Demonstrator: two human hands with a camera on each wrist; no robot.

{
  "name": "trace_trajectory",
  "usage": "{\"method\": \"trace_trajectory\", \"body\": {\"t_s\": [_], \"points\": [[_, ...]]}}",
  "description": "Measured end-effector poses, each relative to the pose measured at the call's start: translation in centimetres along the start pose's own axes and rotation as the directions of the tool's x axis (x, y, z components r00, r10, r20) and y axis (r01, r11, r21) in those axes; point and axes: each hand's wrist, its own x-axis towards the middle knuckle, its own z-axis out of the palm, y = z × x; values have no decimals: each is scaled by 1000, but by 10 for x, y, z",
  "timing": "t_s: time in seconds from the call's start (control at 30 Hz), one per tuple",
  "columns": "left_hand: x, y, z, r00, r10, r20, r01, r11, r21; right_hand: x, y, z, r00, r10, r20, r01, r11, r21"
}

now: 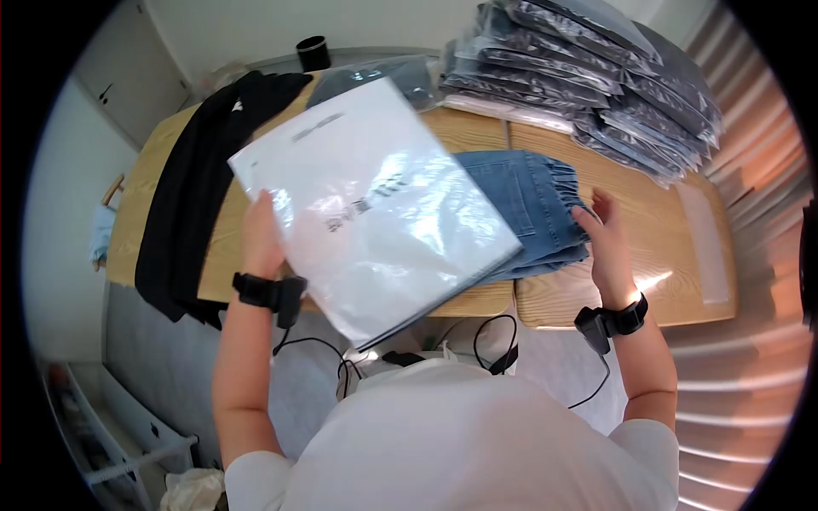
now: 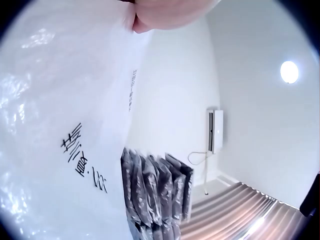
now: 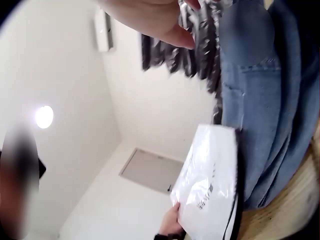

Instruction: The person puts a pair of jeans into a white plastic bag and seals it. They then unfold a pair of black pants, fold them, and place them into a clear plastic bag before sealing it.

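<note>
My left hand (image 1: 262,238) grips the left edge of a white plastic packaging bag (image 1: 383,247) with dark printed lettering. The bag is held tilted above the table, and a dark layer shows along its lower edge. It hides part of the folded blue jeans (image 1: 532,200), which lie on the wooden table with their gathered waistband to the right. Beside that waistband is my right hand (image 1: 607,238), thumb and fingers apart, the thumb right at the cloth. In the right wrist view, the thumb (image 3: 177,37) extends near the jeans (image 3: 260,100) and pinches nothing.
A tall stack of dark garments in clear bags (image 1: 588,77) stands at the back right. Another bagged garment (image 1: 375,81) lies at the back. A black garment (image 1: 192,187) hangs over the left side of the table (image 1: 648,247). A black cup (image 1: 313,53) stands behind.
</note>
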Motion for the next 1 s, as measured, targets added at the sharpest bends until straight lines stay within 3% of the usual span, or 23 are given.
{"method": "trace_trajectory", "body": {"t_s": [0.07, 0.1, 0.17, 0.23, 0.27, 0.3, 0.37, 0.5, 0.63, 0.7, 0.73, 0.77, 0.8, 0.83, 0.87, 0.9, 0.93, 0.97, 1.0], "points": [[12, 7, -26, 998, -61, 22, 62, 997, -45, -8, 21, -5, 898, 151, -413, -69, 976, 206], [9, -15, -9, 996, -77, 39, 81, 991, -107, -5, 25, -41, 894, 111, -434, -52, 988, 146], [18, -9, -26, 988, -141, -61, 133, 983, -123, -21, 39, -48, 886, 415, -208, -279, 834, 476], [25, -9, -40, 992, -107, -63, 98, 988, -122, -40, 55, -38, 807, 586, 67, -461, 555, 693], [25, -10, -42, 992, -104, -68, 95, 988, -121, -47, 61, -36, 791, 586, 175, -496, 447, 744], [26, -10, -42, 993, -96, -74, 87, 989, -120, -47, 53, -30, 793, 584, 171, -492, 449, 746], [27, -14, -43, 992, -102, -81, 91, 988, -129, -56, 29, -10, 693, 653, 304, -564, 229, 793], [29, -20, -43, 993, -73, -93, 62, 992, -114, -51, 19, 25, 680, 641, 357, -585, 181, 791], [17, -12, -37, 996, -71, -59, 64, 993, -104, -40, 9, 52, 667, 697, 264, -565, 242, 789], [6, -3, -30, 966, 196, -170, -162, 968, 194, -31, 13, 56, 698, 693, 184, -538, 337, 772], [0, 0, -28, 938, 225, -263, -154, 952, 263, -25, 14, 56, 683, 716, 141, -531, 356, 769], [-10, 3, -30, 939, 224, -262, -153, 952, 267, -20, 15, 55, 681, 718, 143, -533, 352, 770], [-21, 5, -33, 885, 458, -79, -333, 743, 581, -14, 17, 54, 714, 689, 125, -492, 368, 789], [-37, 13, -30, 787, 593, 169, -474, 405, 782, -8, 18, 53, 745, 658, 109, -455, 382, 804], [-57, 14, -21, 832, 501, 240, -487, 450, 748, -1, 22, 55, 762, 639, 101, -419, 368, 830], [-75, 15, -10, 807, 472, 354, -552, 390, 737, 1, 21, 54, 760, 641, 111, -433, 371, 821], [-91, 13, 0, 775, 432, 461, -613, 334, 716, 2, 17, 52, 832, 530, 164, -382, 333, 862], [-104, 9, 10, 765, 377, 522, -641, 369, 673, 5, 17, 49, 891, 405, 206, -336, 280, 899], [-116, 4, 18, 752, 324, 574, -659, 340, 671, 16, 43, 45, 926, 344, 157, -268, 303, 915]]}}
